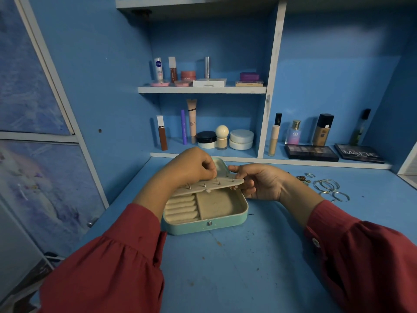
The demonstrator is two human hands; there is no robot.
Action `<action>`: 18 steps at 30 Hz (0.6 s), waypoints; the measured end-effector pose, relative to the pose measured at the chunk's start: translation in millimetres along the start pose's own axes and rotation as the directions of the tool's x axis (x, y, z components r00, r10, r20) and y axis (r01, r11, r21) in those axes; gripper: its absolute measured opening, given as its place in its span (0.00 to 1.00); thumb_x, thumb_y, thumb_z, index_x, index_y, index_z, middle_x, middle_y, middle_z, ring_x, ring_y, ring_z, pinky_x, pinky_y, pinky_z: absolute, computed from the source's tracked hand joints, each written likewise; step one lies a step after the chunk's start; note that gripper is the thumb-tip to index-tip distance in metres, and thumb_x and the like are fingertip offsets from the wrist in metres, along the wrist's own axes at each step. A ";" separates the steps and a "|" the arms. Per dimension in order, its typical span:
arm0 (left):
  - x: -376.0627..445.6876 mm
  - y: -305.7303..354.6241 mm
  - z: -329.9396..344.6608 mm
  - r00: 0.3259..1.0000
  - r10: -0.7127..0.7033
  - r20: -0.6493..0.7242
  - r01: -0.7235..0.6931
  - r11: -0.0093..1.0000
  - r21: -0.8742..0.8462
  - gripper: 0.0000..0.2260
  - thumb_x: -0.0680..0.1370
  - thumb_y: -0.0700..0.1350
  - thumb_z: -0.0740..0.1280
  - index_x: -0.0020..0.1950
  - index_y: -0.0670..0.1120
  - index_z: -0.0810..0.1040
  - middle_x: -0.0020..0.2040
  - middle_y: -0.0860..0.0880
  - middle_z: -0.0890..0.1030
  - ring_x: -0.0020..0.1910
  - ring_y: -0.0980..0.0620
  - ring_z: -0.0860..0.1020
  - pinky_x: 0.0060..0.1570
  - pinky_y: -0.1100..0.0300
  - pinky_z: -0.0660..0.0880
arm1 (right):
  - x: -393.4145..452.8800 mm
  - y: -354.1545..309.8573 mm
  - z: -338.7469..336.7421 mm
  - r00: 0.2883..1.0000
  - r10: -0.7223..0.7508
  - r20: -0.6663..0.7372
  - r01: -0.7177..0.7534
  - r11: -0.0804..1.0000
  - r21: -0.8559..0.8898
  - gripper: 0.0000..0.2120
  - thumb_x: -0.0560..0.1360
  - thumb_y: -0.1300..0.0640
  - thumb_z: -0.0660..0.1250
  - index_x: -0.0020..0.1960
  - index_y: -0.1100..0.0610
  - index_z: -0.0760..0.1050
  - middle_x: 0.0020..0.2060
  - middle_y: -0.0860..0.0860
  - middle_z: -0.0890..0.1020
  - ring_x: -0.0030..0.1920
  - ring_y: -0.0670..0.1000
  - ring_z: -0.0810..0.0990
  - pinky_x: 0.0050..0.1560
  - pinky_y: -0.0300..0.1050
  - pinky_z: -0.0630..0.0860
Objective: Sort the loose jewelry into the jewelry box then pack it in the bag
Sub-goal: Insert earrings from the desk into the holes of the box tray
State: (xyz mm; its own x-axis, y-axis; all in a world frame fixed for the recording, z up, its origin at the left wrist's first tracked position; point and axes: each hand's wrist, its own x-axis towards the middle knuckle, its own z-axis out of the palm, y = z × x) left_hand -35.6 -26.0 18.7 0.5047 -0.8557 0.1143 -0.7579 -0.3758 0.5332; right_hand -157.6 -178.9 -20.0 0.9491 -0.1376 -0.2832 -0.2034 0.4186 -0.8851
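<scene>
Pinching the earring panel [212, 185] over the jewelry box [205, 224], right hand [259, 181] steadies, left hand [191, 166] grips a stud

Dim, cool, blue-tinted light falls from above and in front. The shelves [202, 89] cast soft shadows on the back wall. Wide-angle bending curves the left door frame [56, 91] and the edges. The sleeves [117, 267] near the bottom are slightly soft.
</scene>
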 end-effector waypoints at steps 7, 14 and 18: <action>0.1 -3.7 -0.2 0.999 0.038 -0.015 -0.037 0.999 0.013 0.03 0.74 0.42 0.71 0.46 0.45 0.83 0.44 0.50 0.83 0.47 0.53 0.80 0.52 0.56 0.77 | 1.5 0.3 0.1 1.000 0.000 0.022 0.000 1.000 0.015 0.11 0.66 0.67 0.60 0.46 0.56 0.70 0.22 0.49 0.72 0.20 0.42 0.64 0.25 0.32 0.54; -0.9 -4.0 -1.8 0.998 0.051 -0.023 -0.052 0.998 -0.035 0.03 0.74 0.41 0.72 0.46 0.45 0.84 0.43 0.51 0.83 0.45 0.55 0.79 0.50 0.61 0.76 | 1.6 0.5 -1.7 1.000 0.003 0.023 -0.003 1.000 0.018 0.11 0.66 0.67 0.61 0.47 0.57 0.70 0.23 0.49 0.73 0.20 0.42 0.65 0.25 0.32 0.56; -0.6 -4.6 -0.7 0.998 0.054 -0.029 -0.055 0.998 -0.029 0.02 0.74 0.41 0.72 0.45 0.45 0.84 0.41 0.52 0.83 0.43 0.56 0.79 0.48 0.61 0.75 | 1.5 0.5 0.2 1.000 0.004 0.011 -0.004 0.999 0.033 0.11 0.68 0.68 0.59 0.46 0.56 0.69 0.22 0.49 0.71 0.19 0.42 0.64 0.24 0.32 0.54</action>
State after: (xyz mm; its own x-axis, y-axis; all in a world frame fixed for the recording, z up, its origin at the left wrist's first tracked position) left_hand -32.1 -23.5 16.8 0.4752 -0.8638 0.1674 -0.7721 -0.3181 0.5502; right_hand -156.2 -178.7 -20.8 0.9510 -0.1262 -0.2824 -0.1992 0.4485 -0.8713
